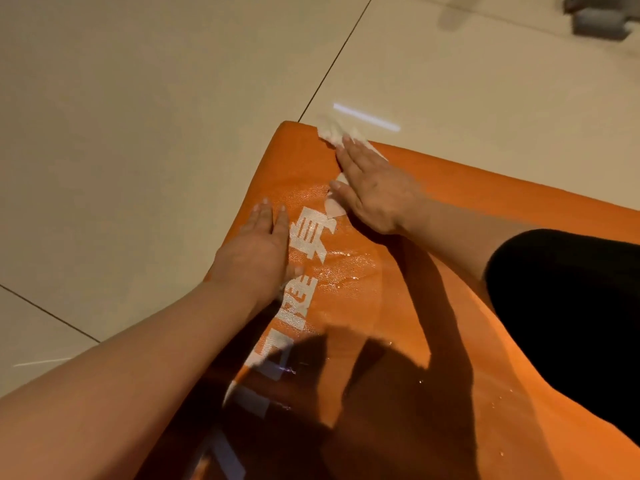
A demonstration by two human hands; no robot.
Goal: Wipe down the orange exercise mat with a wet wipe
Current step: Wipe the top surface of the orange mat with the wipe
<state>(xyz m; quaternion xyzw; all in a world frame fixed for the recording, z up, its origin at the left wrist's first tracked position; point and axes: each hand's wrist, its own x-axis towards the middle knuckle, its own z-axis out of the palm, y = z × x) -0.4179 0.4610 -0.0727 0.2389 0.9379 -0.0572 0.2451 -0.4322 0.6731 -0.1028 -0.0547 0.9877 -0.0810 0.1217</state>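
Left hand (258, 245) flat, fingers straight, on orange mat (433, 341) edge, right hand (372, 188) pressing white wet wipe (332, 206) flat (fingers extended), wet sheen beside white lettering (304, 244), pale tiled floor (138, 116).

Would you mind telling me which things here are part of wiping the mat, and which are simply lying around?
Part of the job:
orange mat
wet wipe, flat under the right hand
left hand, resting flat on the mat

Lying about:
grey object on the tiled floor, too blurred to identify
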